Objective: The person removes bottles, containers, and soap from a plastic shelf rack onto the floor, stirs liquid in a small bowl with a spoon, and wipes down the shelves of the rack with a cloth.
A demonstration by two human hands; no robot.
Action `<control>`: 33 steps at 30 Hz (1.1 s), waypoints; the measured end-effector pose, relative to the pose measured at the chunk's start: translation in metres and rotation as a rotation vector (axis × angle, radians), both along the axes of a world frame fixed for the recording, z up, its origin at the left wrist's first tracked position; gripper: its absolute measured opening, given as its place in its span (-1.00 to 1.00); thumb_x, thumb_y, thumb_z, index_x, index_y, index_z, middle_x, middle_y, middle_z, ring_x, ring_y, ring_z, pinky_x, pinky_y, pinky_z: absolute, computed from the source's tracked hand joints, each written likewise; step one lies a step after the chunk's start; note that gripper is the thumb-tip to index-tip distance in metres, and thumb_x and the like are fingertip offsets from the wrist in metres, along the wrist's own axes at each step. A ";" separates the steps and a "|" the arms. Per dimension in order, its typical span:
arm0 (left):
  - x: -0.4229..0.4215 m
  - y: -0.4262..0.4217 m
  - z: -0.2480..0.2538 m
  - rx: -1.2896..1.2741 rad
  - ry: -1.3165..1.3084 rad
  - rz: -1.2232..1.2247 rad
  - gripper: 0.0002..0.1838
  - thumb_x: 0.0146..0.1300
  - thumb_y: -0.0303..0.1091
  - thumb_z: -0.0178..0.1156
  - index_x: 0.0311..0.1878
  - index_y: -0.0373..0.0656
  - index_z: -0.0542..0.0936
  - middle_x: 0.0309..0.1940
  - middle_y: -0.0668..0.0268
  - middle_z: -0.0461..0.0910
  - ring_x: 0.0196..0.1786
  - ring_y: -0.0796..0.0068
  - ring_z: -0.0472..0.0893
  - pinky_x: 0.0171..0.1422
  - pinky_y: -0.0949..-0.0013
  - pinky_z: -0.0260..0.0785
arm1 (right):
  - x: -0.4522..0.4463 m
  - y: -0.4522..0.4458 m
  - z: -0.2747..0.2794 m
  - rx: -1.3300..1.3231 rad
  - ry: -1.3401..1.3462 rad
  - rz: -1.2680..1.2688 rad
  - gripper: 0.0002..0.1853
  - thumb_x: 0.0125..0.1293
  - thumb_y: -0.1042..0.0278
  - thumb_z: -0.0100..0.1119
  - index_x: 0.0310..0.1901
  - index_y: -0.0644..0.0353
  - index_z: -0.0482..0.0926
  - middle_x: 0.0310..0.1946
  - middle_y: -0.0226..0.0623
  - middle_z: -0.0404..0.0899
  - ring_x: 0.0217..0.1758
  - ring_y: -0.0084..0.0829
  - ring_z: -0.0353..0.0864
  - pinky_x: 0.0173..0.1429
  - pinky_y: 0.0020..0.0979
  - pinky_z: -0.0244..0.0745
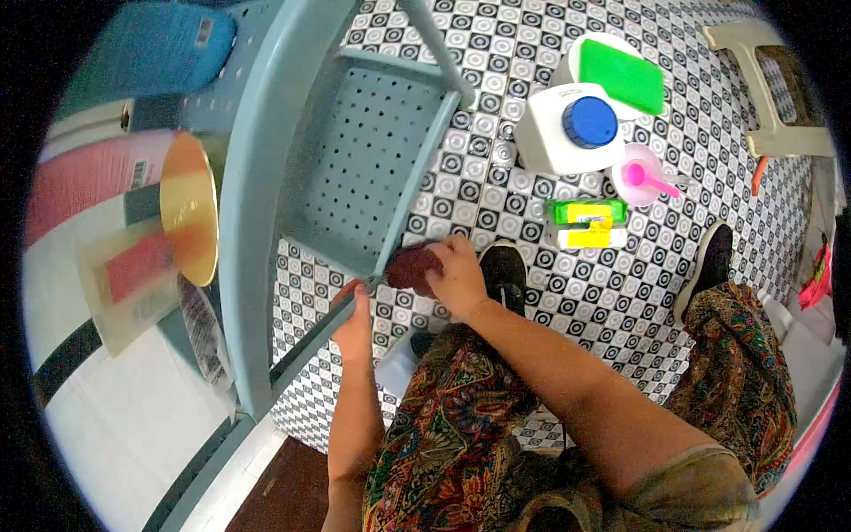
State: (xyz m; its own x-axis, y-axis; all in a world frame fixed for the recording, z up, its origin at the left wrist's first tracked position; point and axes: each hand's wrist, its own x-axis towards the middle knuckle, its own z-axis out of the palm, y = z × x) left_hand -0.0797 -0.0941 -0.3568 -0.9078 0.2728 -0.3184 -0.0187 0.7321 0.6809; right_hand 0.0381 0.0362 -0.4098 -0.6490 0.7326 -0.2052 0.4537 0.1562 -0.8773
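My right hand (456,277) is closed on a dark red cloth (411,268), pressing it against the corner of a grey-blue plastic shelf rack (257,204). My left hand (355,321) is at a lower bar of the same rack, its thumb up against the bar and its fingers partly hidden behind it. A bit of reddish material shows beside that thumb; I cannot tell whether it is part of the cloth. The rack's perforated tray (368,133) lies just beyond both hands.
A white jug with a blue cap (590,122), a green rectangular item (622,76), a pink scoop (645,177) in a bowl and a green bottle with a yellow label (589,213) stand on the patterned floor. A beige stool (740,40) is at the upper right. Packages fill the rack's left side.
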 end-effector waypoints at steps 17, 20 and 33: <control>-0.058 -0.050 0.012 0.261 -0.147 0.356 -0.71 0.14 -0.38 0.07 -0.10 -0.35 0.44 -0.17 0.17 0.46 -0.19 0.46 0.50 -0.09 0.53 0.40 | -0.009 0.086 -0.008 -0.152 0.279 -0.612 -0.62 0.04 0.32 0.06 -0.10 0.34 0.38 -0.20 0.08 0.41 -0.11 0.03 0.39 0.03 -0.15 0.26; -0.051 -0.057 0.014 0.219 -0.272 0.399 -0.67 0.16 -0.20 0.15 -0.25 -0.34 0.45 -0.38 0.21 0.52 -0.39 0.50 0.52 -0.24 0.50 0.46 | -0.015 0.099 0.006 -0.035 0.204 -0.524 -0.48 0.05 0.32 0.07 0.06 0.35 0.27 -0.08 0.08 0.34 0.00 -0.02 0.34 0.12 -0.21 0.23; -0.014 0.112 0.065 0.130 -0.110 -0.375 -0.62 0.21 -0.35 0.06 0.05 -0.35 0.36 -0.08 0.12 0.48 0.00 0.37 0.47 0.11 0.38 0.30 | -0.040 0.132 -0.011 0.007 0.000 -0.276 -0.47 -0.01 0.52 0.01 0.09 0.02 0.35 0.06 -0.24 0.29 0.08 -0.17 0.29 0.18 -0.31 0.24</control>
State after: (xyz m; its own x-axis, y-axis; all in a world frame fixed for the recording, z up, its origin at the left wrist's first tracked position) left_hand -0.0942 0.0175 -0.2919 -0.7004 0.6225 -0.3491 0.1552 0.6103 0.7769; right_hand -0.0020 0.1686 -0.4207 -0.4244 0.8832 -0.1995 0.4799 0.0326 -0.8767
